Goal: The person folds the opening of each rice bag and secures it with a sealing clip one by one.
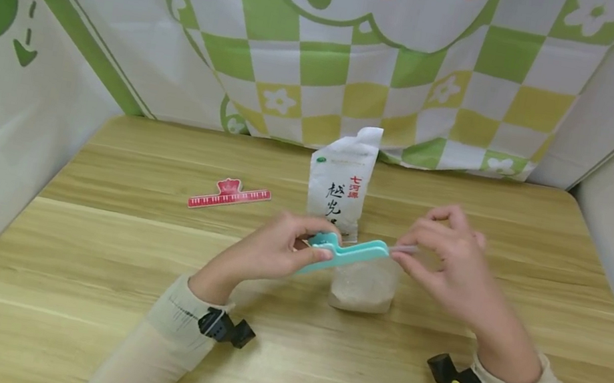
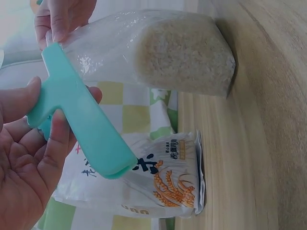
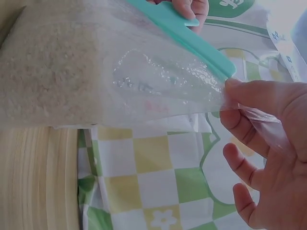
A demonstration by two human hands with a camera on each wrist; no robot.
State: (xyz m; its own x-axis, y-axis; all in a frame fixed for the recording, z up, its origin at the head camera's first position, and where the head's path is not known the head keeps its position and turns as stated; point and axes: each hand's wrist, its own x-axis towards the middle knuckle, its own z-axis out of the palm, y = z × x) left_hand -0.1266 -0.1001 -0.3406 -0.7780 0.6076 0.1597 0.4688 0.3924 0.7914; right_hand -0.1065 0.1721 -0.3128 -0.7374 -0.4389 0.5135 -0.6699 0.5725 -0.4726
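A teal bag clip [image 1: 360, 253] is pinched between the thumb and fingers of my left hand [image 1: 286, 245]. The thumb and index finger of my right hand [image 1: 454, 260] pinch the gathered top of a clear plastic bag [image 1: 365, 288], its other fingers loosely bent. Rice [image 2: 187, 57] fills the bottom of this bag, which stands on the table. In the right wrist view the clip's long bar [image 3: 192, 45] runs along the bag's upper edge, its tip right at my right fingertips. The bag's folded end hangs past those fingers.
Behind the clear bag stands a white printed rice package [image 1: 341, 170]. To the left, a red clip with a piano-key pattern [image 1: 229, 197] lies on the wooden table [image 1: 90, 250]. A green and yellow checked cloth [image 1: 322, 62] hangs at the table's back edge.
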